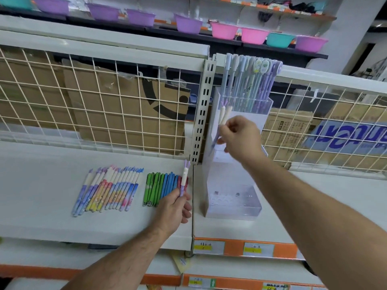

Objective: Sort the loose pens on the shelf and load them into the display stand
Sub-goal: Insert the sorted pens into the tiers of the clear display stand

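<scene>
A clear tiered display stand [232,197] stands on the white shelf [41,185]; its top tier holds several pastel pens [249,80]. My right hand [240,139] pinches one or two white-capped purple pens [224,114] in front of the stand's middle tier. My left hand [173,208] grips another white-capped purple pen [184,178], upright, just left of the stand. On the shelf lie a row of pastel patterned pens [109,189] and a row of green, blue and red pens [161,187].
A white wire grid [83,101] backs the shelf, with cardboard boxes [125,105] behind it. A slotted metal upright [203,109] rises next to the stand. Coloured plastic bowls [224,30] sit on higher shelves. Orange price strips [245,248] line the shelf front.
</scene>
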`<state>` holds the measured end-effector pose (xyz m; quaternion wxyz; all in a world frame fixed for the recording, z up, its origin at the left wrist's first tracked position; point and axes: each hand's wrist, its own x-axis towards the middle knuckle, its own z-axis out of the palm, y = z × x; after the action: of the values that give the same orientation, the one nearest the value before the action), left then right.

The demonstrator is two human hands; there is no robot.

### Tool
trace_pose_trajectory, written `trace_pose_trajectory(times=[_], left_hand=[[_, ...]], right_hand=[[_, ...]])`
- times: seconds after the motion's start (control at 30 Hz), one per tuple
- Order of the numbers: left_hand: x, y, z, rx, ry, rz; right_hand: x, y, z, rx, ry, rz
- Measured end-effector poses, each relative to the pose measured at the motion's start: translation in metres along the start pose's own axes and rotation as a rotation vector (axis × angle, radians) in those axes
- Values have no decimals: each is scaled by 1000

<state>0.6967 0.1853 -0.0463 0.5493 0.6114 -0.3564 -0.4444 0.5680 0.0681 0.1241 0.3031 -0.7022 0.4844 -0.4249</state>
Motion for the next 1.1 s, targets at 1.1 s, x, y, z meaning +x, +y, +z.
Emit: trace_pose_trajectory(times=[1.1], left_hand=[[5,-7,-2,136,19,74]], right_hand=[[30,26,14,-302,93,-58]])
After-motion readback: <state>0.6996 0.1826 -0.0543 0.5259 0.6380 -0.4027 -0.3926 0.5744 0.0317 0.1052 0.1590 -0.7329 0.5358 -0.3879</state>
